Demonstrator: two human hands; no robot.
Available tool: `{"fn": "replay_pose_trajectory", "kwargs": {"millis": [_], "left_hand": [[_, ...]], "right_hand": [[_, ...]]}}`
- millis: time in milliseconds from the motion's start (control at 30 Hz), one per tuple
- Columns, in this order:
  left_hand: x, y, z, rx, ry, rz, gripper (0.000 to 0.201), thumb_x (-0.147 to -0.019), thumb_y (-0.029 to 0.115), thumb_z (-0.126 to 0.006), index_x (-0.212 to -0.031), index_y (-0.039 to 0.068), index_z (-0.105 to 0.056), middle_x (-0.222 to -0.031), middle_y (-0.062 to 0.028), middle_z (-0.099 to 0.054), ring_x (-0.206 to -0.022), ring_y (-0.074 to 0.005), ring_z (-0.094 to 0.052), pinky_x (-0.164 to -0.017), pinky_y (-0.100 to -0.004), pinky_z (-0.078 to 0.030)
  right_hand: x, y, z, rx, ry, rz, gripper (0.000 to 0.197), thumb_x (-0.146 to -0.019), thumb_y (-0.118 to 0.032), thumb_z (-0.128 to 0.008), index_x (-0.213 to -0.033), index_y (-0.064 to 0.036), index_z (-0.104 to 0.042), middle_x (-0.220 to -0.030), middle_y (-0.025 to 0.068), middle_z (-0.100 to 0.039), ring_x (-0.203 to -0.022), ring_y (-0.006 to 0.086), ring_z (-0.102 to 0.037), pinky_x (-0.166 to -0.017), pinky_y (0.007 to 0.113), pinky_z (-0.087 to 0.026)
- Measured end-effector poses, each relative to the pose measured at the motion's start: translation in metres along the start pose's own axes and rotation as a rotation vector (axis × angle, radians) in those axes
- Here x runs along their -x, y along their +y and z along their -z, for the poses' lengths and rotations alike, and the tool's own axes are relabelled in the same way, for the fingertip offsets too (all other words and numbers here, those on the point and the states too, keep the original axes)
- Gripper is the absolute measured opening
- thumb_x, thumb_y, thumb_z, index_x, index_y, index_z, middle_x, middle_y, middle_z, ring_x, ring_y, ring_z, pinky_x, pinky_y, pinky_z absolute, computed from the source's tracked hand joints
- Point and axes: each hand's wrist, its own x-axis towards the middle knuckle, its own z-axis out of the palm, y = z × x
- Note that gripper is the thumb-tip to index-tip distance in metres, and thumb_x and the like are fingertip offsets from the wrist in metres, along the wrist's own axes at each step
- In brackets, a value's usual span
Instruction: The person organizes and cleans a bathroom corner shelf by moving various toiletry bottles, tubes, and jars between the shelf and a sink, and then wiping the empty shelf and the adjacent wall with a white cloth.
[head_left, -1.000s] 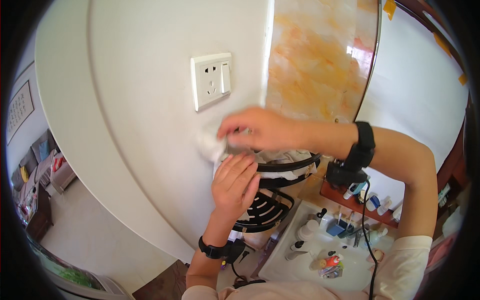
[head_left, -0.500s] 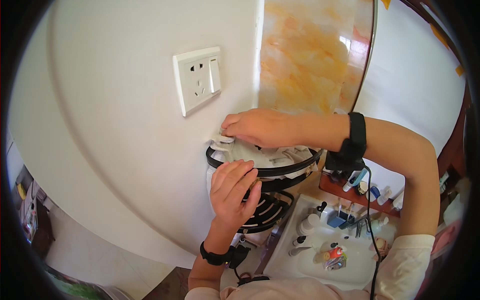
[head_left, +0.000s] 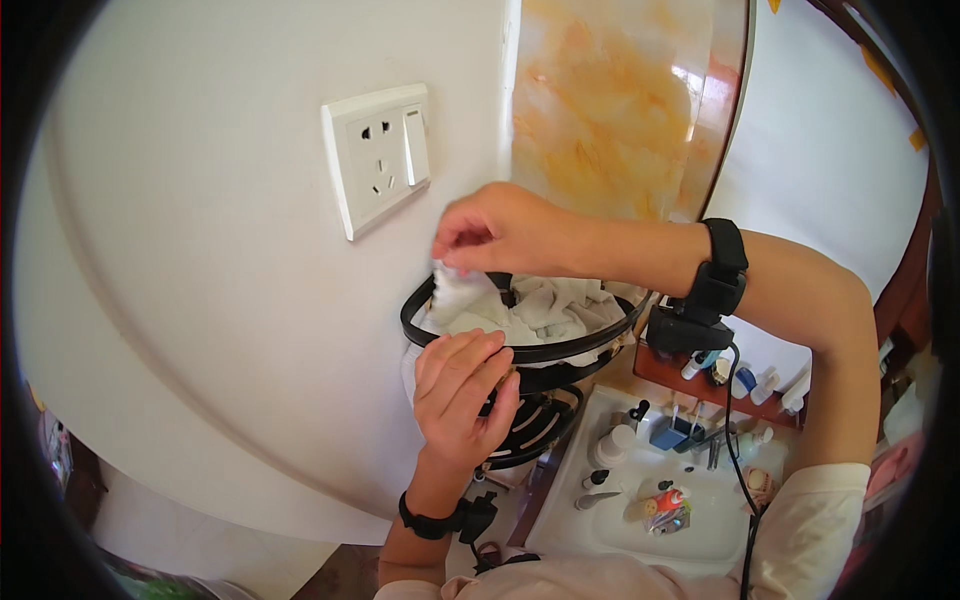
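My right hand is closed in a pinch on a white cloth at the left side of a black-rimmed basket. The lower part of that cloth hangs down into the basket, where more crumpled pale cloth lies. My left hand is at the basket's near left side, its fingers stretched out and slightly bent along the front just below the rim, the thumb apart. What lies under its fingertips is partly hidden. White material also shows outside the rim, left of that hand.
Beneath the basket is a slotted black shelf. A white wall socket sits at the upper left. Lower right, a white sink holds bottles and tubes, with a red-brown ledge of toiletries behind. A black cable hangs from my right wrist strap.
My right hand has risen slightly, drawing the pinched white cloth up into a hanging fold. My left hand stays at the basket's front. The view has shifted a little.
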Motion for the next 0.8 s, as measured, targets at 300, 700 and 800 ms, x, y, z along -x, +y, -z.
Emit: {"fn": "replay_pose_trajectory", "kwargs": {"millis": [300,700,800], "left_hand": [[0.002,0.0,-0.002,-0.013,-0.019,0.008,0.023,-0.067,-0.002,-0.067,-0.09,0.001,-0.065,-0.1,-0.0125,-0.066,-0.091,-0.0317,-0.062,-0.087,-0.043,-0.044],[0.0,-0.004,0.004,0.006,-0.031,-0.017,0.026,-0.066,0.001,-0.07,-0.092,0.001,-0.067,-0.1,-0.0118,-0.067,-0.091,-0.0306,-0.063,-0.083,-0.0398,-0.046],[-0.001,-0.001,0.004,0.029,-0.06,-0.01,0.025,-0.067,0.001,-0.069,-0.091,0.001,-0.068,-0.1,-0.0119,-0.067,-0.092,-0.0304,-0.063,-0.085,-0.0404,-0.046]], "right_hand": [[0.006,0.025,-0.019,0.299,-0.035,0.457,0.02,-0.085,-0.003,-0.056,-0.105,0.0009,-0.058,-0.114,0.0107,-0.056,-0.093,0.0338,-0.059,-0.076,0.038,-0.049],[0.021,0.076,0.021,0.538,-0.051,0.116,0.012,-0.086,-0.004,-0.058,-0.096,0.0017,-0.06,-0.1,0.0125,-0.06,-0.089,0.0314,-0.058,-0.079,0.037,-0.047],[0.03,0.047,0.038,0.417,0.098,0.222,0.01,-0.086,-0.005,-0.059,-0.093,0.0016,-0.062,-0.093,0.012,-0.061,-0.084,0.0285,-0.059,-0.076,0.036,-0.048]]}}
